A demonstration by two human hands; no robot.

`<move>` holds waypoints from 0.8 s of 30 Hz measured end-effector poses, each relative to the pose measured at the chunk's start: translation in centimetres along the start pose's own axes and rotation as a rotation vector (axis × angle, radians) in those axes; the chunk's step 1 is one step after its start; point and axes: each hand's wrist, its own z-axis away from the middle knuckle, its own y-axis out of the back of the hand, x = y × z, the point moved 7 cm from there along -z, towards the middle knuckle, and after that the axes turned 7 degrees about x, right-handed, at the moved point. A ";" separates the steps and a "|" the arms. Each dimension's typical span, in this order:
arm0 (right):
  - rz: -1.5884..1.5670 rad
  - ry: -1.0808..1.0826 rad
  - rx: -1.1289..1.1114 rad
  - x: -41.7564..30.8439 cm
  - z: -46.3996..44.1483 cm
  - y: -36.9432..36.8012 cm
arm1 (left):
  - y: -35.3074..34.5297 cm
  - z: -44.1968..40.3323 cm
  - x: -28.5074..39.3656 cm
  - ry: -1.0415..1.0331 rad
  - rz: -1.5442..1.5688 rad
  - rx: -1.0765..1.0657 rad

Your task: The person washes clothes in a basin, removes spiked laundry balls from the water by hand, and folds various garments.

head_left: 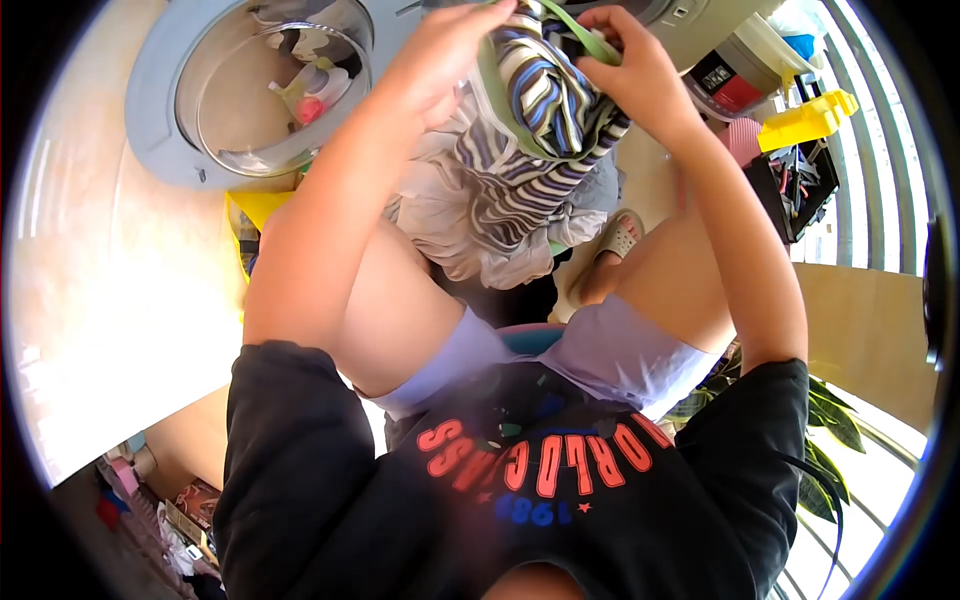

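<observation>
Striped fabric in navy, white and olive (545,95) with a green band along its edge is bunched up in front of me; it looks like a garment. My left hand (440,60) grips the green edge at the upper left, its fingertips partly cut off by the frame. On the other side, my right hand (640,80) pinches the green band between thumb and fingers. Below the hands, the striped cloth drapes over a heap of pale grey-beige laundry (465,245) between my knees. Whatever holds up the heap is mostly hidden.
A front-loading washer's round door (155,110) stands open at left. At right are a white bucket (735,70), a yellow object (808,120) and a black box of tools (800,185). A leafy plant (830,420) is behind at right. My sandalled foot (615,245) shows beside the laundry.
</observation>
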 end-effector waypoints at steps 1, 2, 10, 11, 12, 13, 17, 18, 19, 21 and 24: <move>0.089 0.115 0.051 0.2 0.2 0.1 | -0.8 -0.2 0.5 -0.012 0.187 -0.094; 0.175 0.227 0.098 0.7 0.6 -0.2 | -0.6 -0.3 0.2 0.033 0.238 0.011; -0.917 -1.094 -0.423 0.9 6.9 -7.2 | -3.8 2.6 2.9 -0.110 0.402 -0.411; -0.987 -1.089 -0.364 0.9 6.2 -6.8 | -3.0 1.9 2.5 -0.146 0.380 -0.268; -1.058 -1.083 -0.303 1.2 5.5 -6.4 | -2.1 1.2 1.7 -0.178 0.356 -0.125; -1.224 -1.040 -0.214 1.4 4.4 -6.3 | -2.4 1.1 0.9 -0.234 0.248 -0.210; -1.886 -0.665 -0.549 2.2 2.9 -4.4 | -1.9 0.8 -1.6 -0.365 -0.368 0.156; -1.403 -0.926 0.050 2.1 2.8 -3.7 | -1.6 0.5 -2.5 -0.309 -0.237 0.167; -1.509 -0.912 -0.003 2.5 2.6 -3.9 | -1.5 -0.1 -3.6 -0.270 -0.178 0.134; -1.955 -0.698 -0.420 1.4 1.9 -4.1 | -1.2 -0.9 -5.7 -0.106 -0.075 0.106; -1.806 -0.761 -0.253 3.4 2.2 -3.4 | -1.7 -0.4 -8.0 0.203 0.067 0.044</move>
